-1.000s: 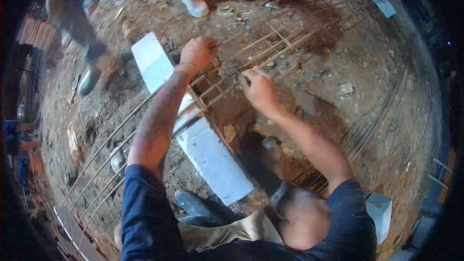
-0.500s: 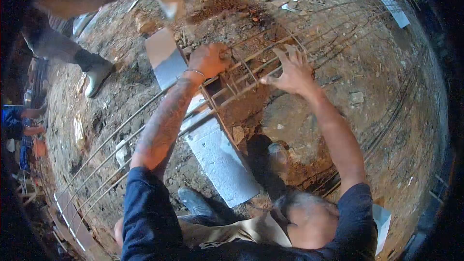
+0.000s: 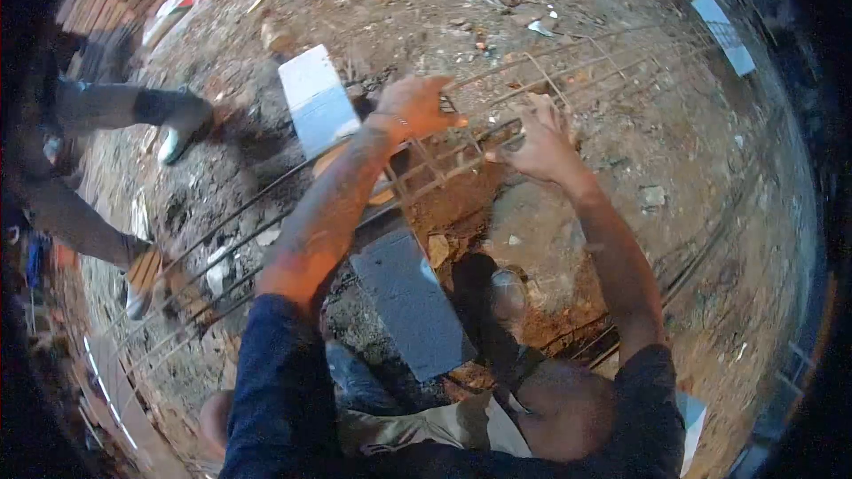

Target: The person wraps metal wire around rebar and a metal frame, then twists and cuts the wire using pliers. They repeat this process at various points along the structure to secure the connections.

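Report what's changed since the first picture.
The right hand has moved farther along the rebar cage, away from the block, its curled fingers now spread. The other person's legs have shifted from the top of the view down the left side. The block has fallen into shadow. The left hand stays at the cage.

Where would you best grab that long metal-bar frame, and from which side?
Probably hold the frame by its outer long bars, between the crosspieces, coming from above: the bars look slim enough to grasp, and the frame lies low with its top exposed.
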Available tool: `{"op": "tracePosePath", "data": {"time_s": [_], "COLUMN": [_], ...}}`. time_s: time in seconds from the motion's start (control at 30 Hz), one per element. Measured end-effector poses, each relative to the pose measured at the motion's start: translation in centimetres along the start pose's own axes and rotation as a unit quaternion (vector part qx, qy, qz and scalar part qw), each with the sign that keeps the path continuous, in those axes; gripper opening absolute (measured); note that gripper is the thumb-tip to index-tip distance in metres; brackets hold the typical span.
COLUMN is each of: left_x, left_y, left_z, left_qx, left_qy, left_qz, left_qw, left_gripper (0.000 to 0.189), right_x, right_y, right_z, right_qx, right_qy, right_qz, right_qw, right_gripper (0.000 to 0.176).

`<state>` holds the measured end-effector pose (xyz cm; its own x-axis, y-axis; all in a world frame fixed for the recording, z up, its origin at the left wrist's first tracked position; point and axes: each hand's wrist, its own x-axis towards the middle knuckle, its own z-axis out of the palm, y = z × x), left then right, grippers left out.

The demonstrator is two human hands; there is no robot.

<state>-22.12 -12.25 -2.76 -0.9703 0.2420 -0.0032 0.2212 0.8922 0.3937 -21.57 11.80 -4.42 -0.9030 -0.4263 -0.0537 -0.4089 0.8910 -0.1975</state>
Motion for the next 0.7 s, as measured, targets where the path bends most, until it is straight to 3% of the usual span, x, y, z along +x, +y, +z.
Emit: {"op": "tracePosePath", "data": {"time_s": [0.03, 0.1, 0.13, 0.17, 0.2, 0.23, 0.27, 0.3, 0.33, 0.47, 0.7], "left_x": [0.2, -0.2, 0.1, -0.1, -0.7, -1.1, -0.7, -1.9, -0.4, -0.2, -0.5], "left_y": [0.3, 0.5, 0.0, -0.3, 0.4, 1.2, 0.3, 0.6, -0.1, -0.3, -0.8], "left_z": [0.3, 0.4, 0.8, 1.6, 0.4, -0.7, 0.4, -0.2, 1.2, 1.6, 2.7], "left_qx": [0.002, -0.021, -0.043, -0.035, -0.030, -0.023, -0.036, -0.053, -0.048, 0.015, 0.008], "left_qy": [-0.048, -0.017, -0.043, -0.009, -0.049, -0.089, -0.048, -0.003, -0.017, 0.001, 0.070], "left_qz": [-0.046, -0.039, -0.058, -0.043, -0.080, -0.115, -0.100, -0.095, -0.120, -0.085, -0.067], "left_qw": [0.998, 0.999, 0.996, 0.998, 0.995, 0.989, 0.993, 0.994, 0.991, 0.996, 0.995], "left_gripper": [0.067, 0.072, 0.070, 0.065, 0.062, 0.060, 0.056, 0.051, 0.054, 0.065, 0.069], "right_x": [0.1, -0.1, -0.1, -0.4, -0.1, 0.0, 0.2, 0.0, 0.8, 3.3, 1.9], "right_y": [0.3, 0.6, 0.6, -0.3, 0.4, 0.7, 1.2, -1.1, 0.7, 5.2, 3.0], "right_z": [0.4, 1.0, 0.4, -0.9, 0.7, 0.8, 1.0, -0.6, 1.1, 5.5, 4.0], "right_qx": [-0.008, 0.012, 0.034, 0.048, 0.042, 0.019, -0.004, -0.063, -0.079, -0.034, -0.104], "right_qy": [0.006, 0.056, 0.051, 0.025, 0.081, 0.067, 0.054, 0.007, 0.022, 0.078, 0.075], "right_qz": [-0.002, -0.037, -0.072, -0.092, -0.094, -0.099, -0.105, -0.050, -0.071, -0.141, -0.097], "right_qw": [1.000, 0.998, 0.996, 0.994, 0.991, 0.993, 0.993, 0.997, 0.994, 0.986, 0.987], "right_gripper": [0.104, 0.094, 0.083, 0.078, 0.078, 0.079, 0.080, 0.079, 0.093, 0.084, 0.083]}}
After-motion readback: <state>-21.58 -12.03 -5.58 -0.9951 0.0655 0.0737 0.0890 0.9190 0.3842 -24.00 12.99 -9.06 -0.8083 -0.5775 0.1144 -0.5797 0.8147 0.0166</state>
